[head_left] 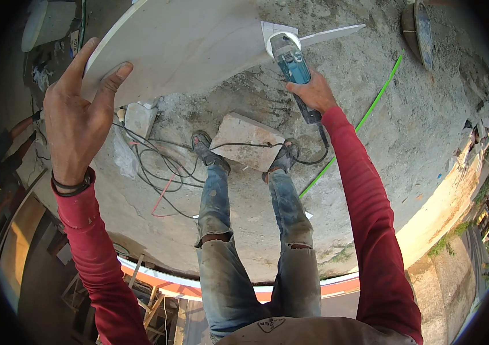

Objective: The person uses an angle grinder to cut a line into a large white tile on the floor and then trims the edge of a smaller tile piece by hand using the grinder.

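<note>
My left hand point(82, 118) grips the edge of a large pale grey tile point(181, 49), with the thumb lying on its face and the fingers round the rim. In my right hand point(316, 92) is a teal angle grinder point(291, 64) with a white guard. The grinder's head is at the tile's right edge; whether the disc touches it I cannot tell. Just beyond the head lies a narrow off-cut strip of tile point(336, 34). A black power cord runs from the grinder's rear down to the ground.
Between my feet lies a flat stone slab point(247, 141), crossed by the cord. Coiled black cable point(155, 155) spreads on the left beside a small block point(140, 119). A bright green strip point(379, 98) lies right; a round pan point(418, 34) stands at far right. Another person's arm point(23, 126) shows at far left.
</note>
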`<state>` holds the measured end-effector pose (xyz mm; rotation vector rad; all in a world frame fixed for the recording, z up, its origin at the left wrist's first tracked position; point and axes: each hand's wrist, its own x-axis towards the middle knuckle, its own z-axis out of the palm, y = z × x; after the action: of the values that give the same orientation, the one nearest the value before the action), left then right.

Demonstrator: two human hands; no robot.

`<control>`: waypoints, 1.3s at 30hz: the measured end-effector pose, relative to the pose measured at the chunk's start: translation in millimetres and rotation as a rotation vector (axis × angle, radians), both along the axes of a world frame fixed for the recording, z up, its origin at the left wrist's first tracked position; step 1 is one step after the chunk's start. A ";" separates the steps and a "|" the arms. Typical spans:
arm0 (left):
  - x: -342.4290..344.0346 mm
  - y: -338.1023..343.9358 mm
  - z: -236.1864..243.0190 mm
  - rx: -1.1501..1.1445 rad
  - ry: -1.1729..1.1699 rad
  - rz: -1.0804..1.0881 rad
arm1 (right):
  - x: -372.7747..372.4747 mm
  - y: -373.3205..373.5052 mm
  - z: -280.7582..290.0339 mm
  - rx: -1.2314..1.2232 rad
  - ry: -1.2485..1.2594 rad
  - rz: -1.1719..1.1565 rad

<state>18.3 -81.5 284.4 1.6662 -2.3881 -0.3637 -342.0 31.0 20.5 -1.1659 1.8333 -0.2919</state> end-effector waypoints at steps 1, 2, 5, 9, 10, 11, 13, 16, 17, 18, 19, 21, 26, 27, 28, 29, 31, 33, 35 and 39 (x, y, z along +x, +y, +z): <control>0.0 0.7 -0.4 0.002 0.007 0.001 | 0.6 -1.6 0.1 0.005 0.006 0.006; 0.1 1.4 -0.6 0.005 0.015 0.003 | 0.8 -2.4 0.7 0.004 0.009 0.012; 0.4 2.8 -0.2 0.019 0.011 0.016 | 1.9 -7.8 2.3 0.011 0.004 0.010; 0.7 3.4 0.3 0.021 -0.012 0.015 | 3.9 -8.7 4.6 0.018 -0.020 -0.003; 0.7 3.5 0.1 0.012 -0.004 -0.001 | 4.0 -8.4 4.8 0.015 -0.019 0.003; 0.7 3.7 -0.2 0.002 -0.002 -0.011 | 3.8 -7.8 4.8 0.011 -0.015 0.005; 1.0 3.7 -0.3 -0.011 0.000 -0.021 | 2.5 -6.0 4.2 -0.021 0.005 0.035; 0.5 3.5 -1.0 -0.009 0.010 -0.022 | -0.1 -4.8 0.7 -0.014 0.037 0.064; 0.0 3.4 -1.3 -0.007 0.023 -0.019 | -1.0 -4.6 -1.0 -0.003 0.049 0.076; -0.5 3.4 -1.3 0.003 0.033 -0.001 | -1.6 -4.7 -2.6 -0.002 0.040 0.064; -1.2 3.8 -1.1 -0.007 0.038 -0.016 | -1.9 -4.3 -4.0 -0.001 0.030 0.055; -2.7 4.1 -0.5 -0.009 0.036 -0.014 | -2.1 -2.2 -5.3 -0.023 0.019 0.041; -4.6 3.6 0.6 -0.017 0.015 -0.009 | -2.7 3.8 1.7 -0.075 0.000 0.018; -4.4 3.5 0.5 -0.028 -0.004 -0.014 | -3.3 3.6 4.0 -0.078 -0.011 0.023; -4.1 3.5 0.0 -0.038 0.013 -0.031 | -4.5 2.9 6.3 -0.083 -0.023 0.027; -3.8 3.3 -0.7 -0.056 0.021 -0.046 | -5.7 2.1 8.3 -0.101 -0.033 0.030; -2.6 3.5 -1.2 -0.043 0.018 -0.041 | -7.1 2.6 11.4 -0.061 -0.052 -0.045; -1.0 2.2 -0.4 0.000 -0.008 0.015 | -9.3 7.1 13.3 -0.040 -0.122 -0.187; -0.8 -0.2 -0.8 -0.029 0.016 -0.027 | -13.2 18.6 15.6 0.014 -0.225 -0.409; -1.7 -1.8 1.4 0.005 -0.043 0.014 | -25.8 47.5 21.7 -0.068 -0.369 -0.594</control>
<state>16.6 -83.3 285.8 1.7099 -2.4065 -0.3352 -367.8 78.5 42.2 -0.5331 1.8014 -0.8524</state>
